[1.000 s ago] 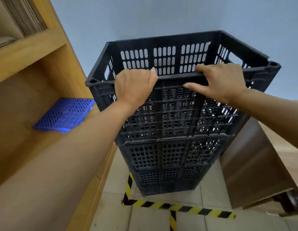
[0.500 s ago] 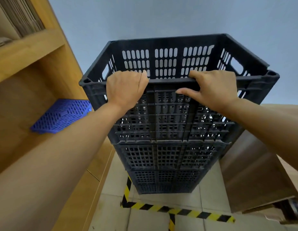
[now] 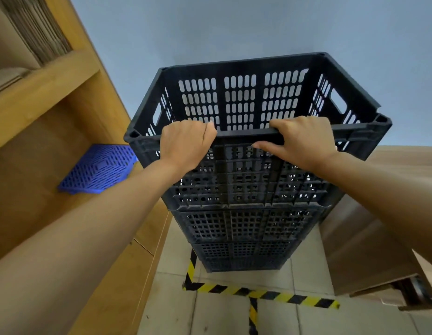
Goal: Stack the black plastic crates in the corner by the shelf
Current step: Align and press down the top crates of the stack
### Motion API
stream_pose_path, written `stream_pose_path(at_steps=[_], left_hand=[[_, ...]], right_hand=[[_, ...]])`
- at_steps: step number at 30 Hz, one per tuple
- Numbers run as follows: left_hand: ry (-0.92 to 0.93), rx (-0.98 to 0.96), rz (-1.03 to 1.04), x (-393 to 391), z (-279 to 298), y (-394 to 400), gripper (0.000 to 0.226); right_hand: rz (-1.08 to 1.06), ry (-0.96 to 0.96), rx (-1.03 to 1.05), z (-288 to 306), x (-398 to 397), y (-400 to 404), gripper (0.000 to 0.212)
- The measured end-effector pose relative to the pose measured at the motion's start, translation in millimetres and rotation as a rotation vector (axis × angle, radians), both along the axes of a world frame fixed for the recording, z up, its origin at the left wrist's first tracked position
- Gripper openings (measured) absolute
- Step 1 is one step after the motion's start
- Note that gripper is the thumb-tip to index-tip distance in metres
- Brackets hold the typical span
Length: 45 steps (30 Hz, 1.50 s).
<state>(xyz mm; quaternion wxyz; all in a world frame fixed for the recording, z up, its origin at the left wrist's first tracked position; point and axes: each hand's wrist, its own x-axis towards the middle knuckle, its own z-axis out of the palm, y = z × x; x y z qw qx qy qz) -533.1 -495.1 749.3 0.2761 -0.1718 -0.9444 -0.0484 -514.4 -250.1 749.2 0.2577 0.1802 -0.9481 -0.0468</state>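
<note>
Over the last second the top black crate (image 3: pixel 239 131) has shifted toward the wooden shelf unit (image 3: pixel 53 112) and settled lower, so its bottom edge now looks seated on the stack of black crates (image 3: pixel 244 228) beneath it. The left hand (image 3: pixel 186 146) is still clenched over the near rim, fingers curled inside, and the right hand (image 3: pixel 304 141) still grasps that rim with fingers hooked over and thumb stretched along the front wall. Judging by the level rim, the placing seems almost done, with only squaring and letting go left; whether the crate has locked fully into the one below cannot be told from this steep angle.

The stack stands on pale floor tiles (image 3: pixel 215 317), just right of the shelf unit and behind a strip of yellow-and-black hazard tape (image 3: pixel 265 294). A blue perforated plastic panel (image 3: pixel 99 169) lies on the shelf, left of the crate. Brown cardboard boxes (image 3: pixel 355 240) lean on the stack's far side from the shelf, and a grey-blue wall (image 3: pixel 210 27) rises behind.
</note>
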Motion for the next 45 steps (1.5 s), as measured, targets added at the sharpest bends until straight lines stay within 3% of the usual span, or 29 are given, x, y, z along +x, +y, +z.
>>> stream_pose_path(at_steps=[4, 7, 10, 13, 19, 23, 24, 26, 28, 32, 34, 35, 39, 45], left_hand=[[-0.057, -0.159, -0.145, -9.9, 9.5, -7.8, 0.049], [-0.072, -0.387, -0.317, -25.6, 18.2, -13.3, 0.062], [-0.03, -0.469, -0.383, -34.2, 17.5, -14.8, 0.053], [-0.056, -0.462, -0.383, -33.3, 16.6, -9.2, 0.032], [-0.098, -0.413, -0.33, -30.5, 17.3, -0.7, 0.056], [-0.209, -0.254, -0.26, -33.4, 18.2, 3.7, 0.041], [-0.128, -0.242, -0.324, -30.3, 22.1, 5.8, 0.039], [-0.105, -0.335, -0.363, -26.2, 22.7, 4.4, 0.031], [-0.111, -0.44, -0.331, -29.0, 20.7, 0.2, 0.045], [-0.101, -0.458, -0.282, -21.5, 20.2, 1.6, 0.04], [-0.064, -0.371, -0.283, -23.1, 15.9, 3.7, 0.073], [-0.095, -0.328, -0.261, -22.6, 15.7, 5.0, 0.079], [-0.102, -0.241, -0.228, -15.7, 22.0, 9.8, 0.052], [-0.205, -0.179, -0.214, -28.1, 25.4, 8.5, 0.056]], right_hand=[[-0.012, -0.008, -0.015, 0.4, -0.3, 0.1, 0.055], [-0.028, -0.026, -0.012, 4.5, -2.5, 1.0, 0.056], [-0.054, -0.03, 0.01, 4.9, -5.8, 2.1, 0.059], [-0.079, -0.022, 0.013, 5.0, -10.6, 4.7, 0.06], [-0.099, -0.075, 0.014, 3.0, -17.4, 13.0, 0.064], [-0.067, -0.071, -0.019, 3.2, -19.4, 14.8, 0.066], [-0.063, -0.061, -0.026, 3.0, -19.1, 15.5, 0.066], [-0.057, -0.037, -0.032, 1.3, -18.7, 16.9, 0.065], [-0.041, -0.016, -0.037, -1.3, -18.2, 17.8, 0.065], [-0.05, 0.004, -0.038, -2.5, -17.1, 17.8, 0.067], [-0.047, 0.0, -0.041, -3.5, -16.0, 17.6, 0.07], [-0.04, 0.001, -0.048, -4.2, -15.3, 17.7, 0.07], [-0.01, 0.021, -0.07, -0.5, -11.6, 15.9, 0.06], [-0.045, -0.057, -0.1, 1.9, -10.3, 13.7, 0.055]])
